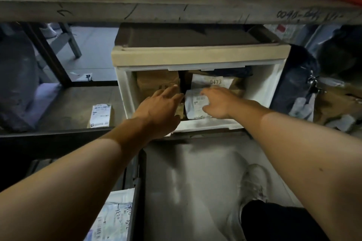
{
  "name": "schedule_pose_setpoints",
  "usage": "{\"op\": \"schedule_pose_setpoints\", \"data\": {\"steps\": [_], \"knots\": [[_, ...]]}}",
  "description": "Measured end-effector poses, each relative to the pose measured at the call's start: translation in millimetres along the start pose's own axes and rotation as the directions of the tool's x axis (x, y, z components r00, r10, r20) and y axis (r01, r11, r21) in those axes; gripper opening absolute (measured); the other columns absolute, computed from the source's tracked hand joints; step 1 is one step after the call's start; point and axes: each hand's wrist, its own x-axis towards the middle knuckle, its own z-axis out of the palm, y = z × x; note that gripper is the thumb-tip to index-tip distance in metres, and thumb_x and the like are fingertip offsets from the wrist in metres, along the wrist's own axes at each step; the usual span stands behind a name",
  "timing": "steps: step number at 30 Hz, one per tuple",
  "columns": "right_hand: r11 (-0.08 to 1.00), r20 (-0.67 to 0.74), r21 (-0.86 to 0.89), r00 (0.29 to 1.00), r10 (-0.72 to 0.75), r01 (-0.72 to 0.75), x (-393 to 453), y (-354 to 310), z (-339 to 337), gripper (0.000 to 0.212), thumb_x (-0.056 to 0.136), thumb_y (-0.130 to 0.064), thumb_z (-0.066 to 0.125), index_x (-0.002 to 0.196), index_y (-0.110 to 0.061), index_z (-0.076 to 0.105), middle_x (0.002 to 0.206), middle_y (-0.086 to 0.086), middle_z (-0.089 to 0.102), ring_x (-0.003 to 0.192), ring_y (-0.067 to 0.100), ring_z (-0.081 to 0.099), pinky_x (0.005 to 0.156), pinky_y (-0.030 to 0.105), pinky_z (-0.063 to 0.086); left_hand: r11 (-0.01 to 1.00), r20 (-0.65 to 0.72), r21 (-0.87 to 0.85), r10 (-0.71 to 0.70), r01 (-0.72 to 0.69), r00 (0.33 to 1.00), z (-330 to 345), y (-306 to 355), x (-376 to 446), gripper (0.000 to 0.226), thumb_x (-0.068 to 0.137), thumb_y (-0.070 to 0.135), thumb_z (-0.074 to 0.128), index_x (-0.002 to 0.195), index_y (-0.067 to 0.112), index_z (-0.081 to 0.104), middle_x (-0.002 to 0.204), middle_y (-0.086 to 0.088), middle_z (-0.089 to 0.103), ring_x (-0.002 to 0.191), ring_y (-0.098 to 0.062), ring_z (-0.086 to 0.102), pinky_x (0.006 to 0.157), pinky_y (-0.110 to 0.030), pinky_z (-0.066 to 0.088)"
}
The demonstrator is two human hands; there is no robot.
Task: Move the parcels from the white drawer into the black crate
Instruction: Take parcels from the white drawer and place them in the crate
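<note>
An open white plastic drawer [125,92] is shown pulled out from its beige-topped housing on a dark shelf; several parcels are seen inside it. A white poly-mailer parcel with a printed label [195,103] lies flat near the drawer's front wall, its long axis running from the front wall toward the back. Behind it, a second white parcel marked "0473" [212,82] is set with its long axis across the drawer. A brown kraft-paper parcel [156,82] occupies the left half of the drawer, leaning toward the back.

Both bare forearms are extended forward into the drawer. The left hand [160,107] is held palm down with fingers loosely spread, its fingertips [172,89] laid against the lower edge of the brown parcel. The right hand [216,101] is curled, palm down, over the right edge of the labelled white parcel; whether that parcel is actually pinched cannot be told.

Left of the drawer, a small labelled carton [100,116] rests on the shelf. Below the drawer's left corner, the dark rim of a black crate [137,191] is visible, with a white labelled parcel [115,219] inside.
</note>
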Motion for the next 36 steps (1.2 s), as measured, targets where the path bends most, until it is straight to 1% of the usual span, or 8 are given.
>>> {"op": "schedule_pose_setpoints", "data": {"steps": [12, 18, 23, 25, 28, 30, 34, 36], "knots": [[0.956, -0.127, -0.287, 0.992, 0.026, -0.062, 44.4, -7.9, -1.2, 0.028, 0.095, -0.025, 0.064, 0.121, -0.016, 0.064, 0.121, 0.010, 0.061, 0.112, 0.028, 0.058, 0.086, 0.036, 0.045, 0.982, -0.123, 0.136, 0.150, -0.133, 0.981, 10.0, -33.5, 5.6, 0.059, 0.097, 0.032, 0.054, 0.153, 0.028, 0.033, 0.165, 0.001, 0.014, 0.144, -0.027, 0.025, 0.117, -0.044, 0.031], [0.997, 0.034, -0.072, 0.999, -0.019, 0.021, 34.2, -7.7, -23.0, 0.009, 0.086, -0.024, 0.066, 0.088, -0.018, 0.072, 0.094, 0.006, 0.068, 0.088, 0.025, 0.062, 0.077, 0.037, 0.056, 0.979, -0.104, 0.136, 0.170, -0.155, 0.980, 7.9, -34.5, -4.0, 0.059, 0.097, 0.031, 0.053, 0.153, 0.029, 0.035, 0.164, -0.002, 0.018, 0.146, -0.028, 0.025, 0.116, -0.042, 0.032], [0.990, 0.011, 0.136, 0.999, -0.030, 0.029, -6.5, -7.4, -35.5, 0.027, 0.080, -0.018, 0.067, 0.062, -0.007, 0.050, 0.060, 0.005, 0.038, 0.057, 0.018, 0.035, 0.054, 0.030, 0.024, 0.991, -0.148, -0.131, -0.004, -0.016, 0.989, -1.9, -14.4, -11.6, 0.051, 0.093, 0.025, 0.063, 0.142, 0.019, 0.052, 0.149, -0.006, 0.045, 0.133, -0.029, 0.044, 0.103, -0.035, 0.042], [0.955, 0.042, 0.298, 0.999, -0.018, 0.005, -23.7, -9.8, -41.3, 0.027, 0.079, -0.013, 0.064, 0.060, -0.013, 0.045, 0.056, 0.000, 0.032, 0.055, 0.016, 0.030, 0.052, 0.030, 0.021, 0.874, -0.125, -0.476, -0.174, 0.094, 0.977, -1.7, -5.4, -12.3, 0.047, 0.087, 0.027, 0.074, 0.131, 0.016, 0.062, 0.128, -0.005, 0.064, 0.114, -0.026, 0.061, 0.094, -0.033, 0.050], [0.830, 0.143, 0.556, 0.988, -0.055, -0.034, -44.8, -16.6, -43.7, 0.024, 0.075, -0.012, 0.063, 0.058, -0.017, 0.046, 0.059, 0.002, 0.041, 0.062, 0.021, 0.037, 0.057, 0.033, 0.028, 0.442, 0.095, -0.874, -0.250, 0.200, 0.964, 9.3, 3.0, -22.8, 0.052, 0.078, 0.030, 0.085, 0.124, 0.014, 0.066, 0.120, -0.002, 0.071, 0.105, -0.018, 0.068, 0.089, -0.037, 0.056], [0.695, 0.241, 0.712, 0.965, -0.108, -0.100, -54.5, -26.3, -42.7, 0.009, 0.069, -0.013, 0.062, 0.070, -0.014, 0.053, 0.075, 0.011, 0.049, 0.075, 0.026, 0.046, 0.061, 0.034, 0.036, 0.273, 0.222, -0.928, -0.140, 0.253, 0.965, 17.8, 6.1, -38.7, 0.042, 0.084, 0.032, 0.079, 0.123, 0.017, 0.069, 0.116, 0.001, 0.074, 0.107, -0.017, 0.069, 0.088, -0.035, 0.056], [0.511, 0.300, 0.849, 0.918, -0.258, -0.134, -62.7, -43.8, -40.4, 0.043, 0.056, -0.023, 0.070, 0.097, -0.013, 0.059, 0.095, 0.016, 0.057, 0.091, 0.031, 0.056, 0.079, 0.039, 0.045, 0.059, 0.279, -0.958, -0.027, 0.280, 0.960, 24.8, 3.2, -74.7, 0.042, 0.086, 0.035, 0.075, 0.122, 0.014, 0.069, 0.118, -0.006, 0.074, 0.112, -0.028, 0.069, 0.098, -0.050, 0.054], [0.528, 0.237, 0.846, 0.936, -0.262, -0.066, -66.0, -55.6, -38.4, 0.018, 0.075, -0.021, 0.073, 0.088, -0.012, 0.064, 0.091, 0.015, 0.064, 0.090, 0.030, 0.063, 0.081, 0.039, 0.048, -0.025, 0.246, -0.969, -0.089, 0.245, 0.965, 19.2, -2.3, -90.4, 0.037, 0.088, 0.029, 0.069, 0.118, 0.007, 0.070, 0.115, -0.011, 0.074, 0.108, -0.030, 0.071, 0.094, -0.049, 0.056]]}}
